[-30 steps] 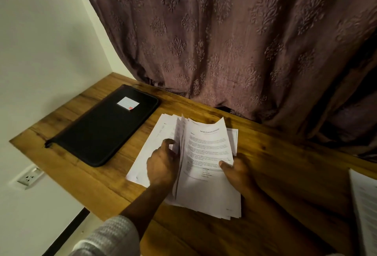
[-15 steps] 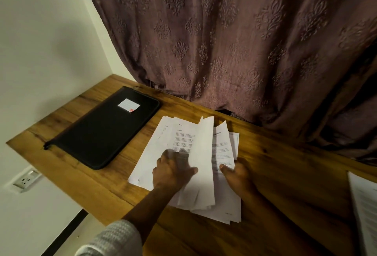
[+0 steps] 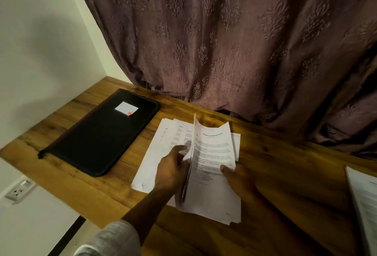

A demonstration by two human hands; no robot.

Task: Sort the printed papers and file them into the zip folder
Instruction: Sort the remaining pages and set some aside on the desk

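Observation:
A stack of printed papers (image 3: pixel 214 149) lies on the wooden desk (image 3: pixel 285 174), fanned into a left spread and a right pile. My left hand (image 3: pixel 173 170) grips a sheet that stands on edge between the two halves. My right hand (image 3: pixel 238 178) rests on the right pile, its thumb pressing the top page, which bears a printed heading. The black zip folder (image 3: pixel 102 135) lies flat and zipped shut to the left of the papers, with a small white label (image 3: pixel 126 108) on its cover.
A brown patterned curtain (image 3: pixel 224 41) hangs behind the desk. Another printed stack (image 3: pixel 365 204) sits at the desk's right edge. A white wall (image 3: pixel 40 41) borders the left, with a power socket (image 3: pixel 19 191) below the desk's near-left edge.
The sheet my left hand turned leftward half a second ago now stands upright on edge, exposing the headed page on the right pile. My right hand stayed on that pile.

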